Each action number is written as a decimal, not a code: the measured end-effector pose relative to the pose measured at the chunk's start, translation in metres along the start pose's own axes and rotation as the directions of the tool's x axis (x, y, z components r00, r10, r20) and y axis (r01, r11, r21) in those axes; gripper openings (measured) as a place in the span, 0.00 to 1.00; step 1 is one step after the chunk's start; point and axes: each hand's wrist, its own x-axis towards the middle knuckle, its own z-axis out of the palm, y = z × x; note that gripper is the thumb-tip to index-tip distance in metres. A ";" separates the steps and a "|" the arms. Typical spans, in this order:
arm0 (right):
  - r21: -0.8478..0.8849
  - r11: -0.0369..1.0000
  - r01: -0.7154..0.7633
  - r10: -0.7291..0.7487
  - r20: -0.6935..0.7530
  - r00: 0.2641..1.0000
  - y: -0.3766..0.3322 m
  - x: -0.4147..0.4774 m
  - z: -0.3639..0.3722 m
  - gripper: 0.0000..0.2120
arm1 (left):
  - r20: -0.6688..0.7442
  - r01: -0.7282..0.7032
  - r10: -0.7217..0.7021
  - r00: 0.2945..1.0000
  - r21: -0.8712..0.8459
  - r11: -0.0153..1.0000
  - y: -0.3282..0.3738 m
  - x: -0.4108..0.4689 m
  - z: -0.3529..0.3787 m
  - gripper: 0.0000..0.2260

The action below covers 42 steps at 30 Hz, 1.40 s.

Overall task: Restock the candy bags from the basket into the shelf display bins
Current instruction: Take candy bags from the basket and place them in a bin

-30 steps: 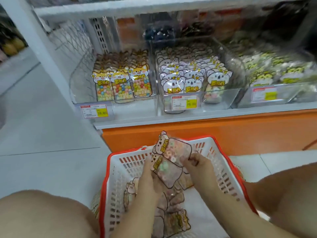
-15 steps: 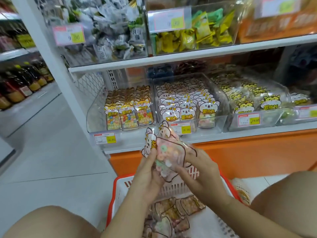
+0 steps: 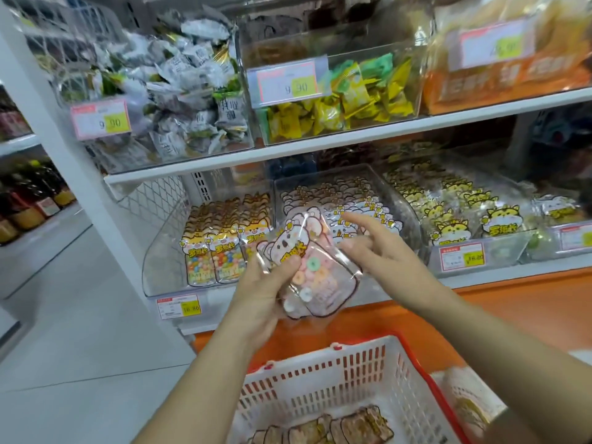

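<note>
A big white shelf [image 3: 320, 145] with an orange bottom [image 3: 480, 318] fills most of the view, and a grey floor [image 3: 64, 347] lies to the left. On the top board stand clear bins, one full of grey and white wrapped sweets [image 3: 179, 91] and one with yellow and green packets [image 3: 352, 104]. On the lower board stand three more clear bins. The left bin [image 3: 163, 261] has rows of bags with a fox face. The middle bin [image 3: 394, 200] has bags with a white bear face. The right bin [image 3: 503, 248] has bags with a yellow cat face. Down in front sits a white basket [image 3: 320, 373] with a red rim, and some candy bags [image 3: 336, 427] lie flat in the bottom of it. The left hand [image 3: 266, 293] holds a small bunch of bear candy bags [image 3: 307, 267] full of pink, green and orange rings. Its fingers curl behind the bunch and its thumb presses on the front. The bunch is up in the air, above the basket and in front of the middle bin. The right hand [image 3: 381, 248] is just beside the right edge of the bunch, with its fingers spread out and loose, gripping nothing. A small price tag [image 3: 179, 307] sits on the front of the left bin, and another price label [image 3: 463, 256] sits on the right bin.
</note>
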 end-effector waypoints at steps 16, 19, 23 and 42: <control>-0.445 0.894 -0.051 -0.053 -0.219 0.974 0.061 0.080 -0.080 0.08 | 0.145 -0.317 0.320 0.936 0.741 0.592 0.047 0.106 0.058 0.19; -0.743 0.668 -0.034 -0.080 -0.117 0.990 0.076 0.081 -0.076 0.10 | 0.046 -0.278 0.362 0.931 0.731 0.624 0.037 0.109 0.046 0.21; -0.962 0.259 -0.085 -0.094 -0.112 0.989 0.085 0.084 -0.063 0.14 | 0.013 -0.280 0.393 0.920 0.722 0.632 0.027 0.108 0.042 0.21; -0.457 0.889 -0.018 -0.047 -0.130 0.990 0.053 0.074 -0.046 0.30 | 0.139 -0.267 0.246 0.959 0.728 0.632 0.005 0.096 0.056 0.24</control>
